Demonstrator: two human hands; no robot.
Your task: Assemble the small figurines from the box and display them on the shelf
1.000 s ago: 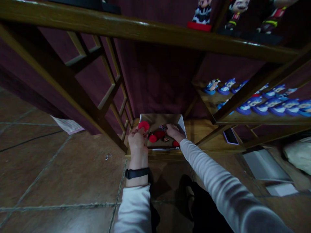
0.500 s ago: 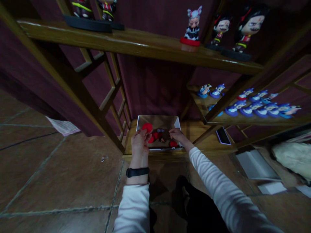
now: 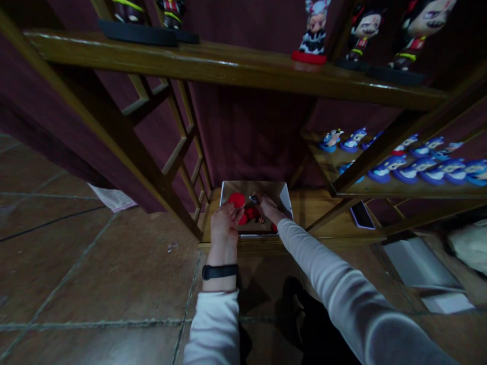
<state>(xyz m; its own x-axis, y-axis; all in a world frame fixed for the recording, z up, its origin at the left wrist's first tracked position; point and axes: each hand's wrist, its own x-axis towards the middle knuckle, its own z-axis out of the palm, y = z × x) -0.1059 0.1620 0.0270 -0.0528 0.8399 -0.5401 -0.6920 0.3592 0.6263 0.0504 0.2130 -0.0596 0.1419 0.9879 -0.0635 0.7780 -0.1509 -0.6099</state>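
My left hand [image 3: 225, 217] grips a red round disc [image 3: 237, 199], like a figurine base, over the left side of an open cardboard box [image 3: 285, 196]. Inside the box, my right hand [image 3: 265, 206] has its fingers closed around a small dark-and-white figurine piece [image 3: 253, 198], partly hidden by the fingers. Below the hands, several red round pieces [image 3: 251, 212] lie on the box floor, beside a small dark figurine part [image 3: 261, 220]. Another red piece [image 3: 274, 228] shows by the right forearm.
The box stands on the wooden bottom shelf [image 3: 315, 208] of a display rack. A phone [image 3: 362, 215] lies to its right. Blue-based figurines [image 3: 388, 167] crowd a side shelf; larger figurines, one on a red base [image 3: 309, 57], stand on the upper shelf [image 3: 228, 63] overhead.
My right hand has moved left within the box, toward my left hand, and now has a small figurine piece at its fingertips. My left hand still holds the red disc. The view has shifted slightly.
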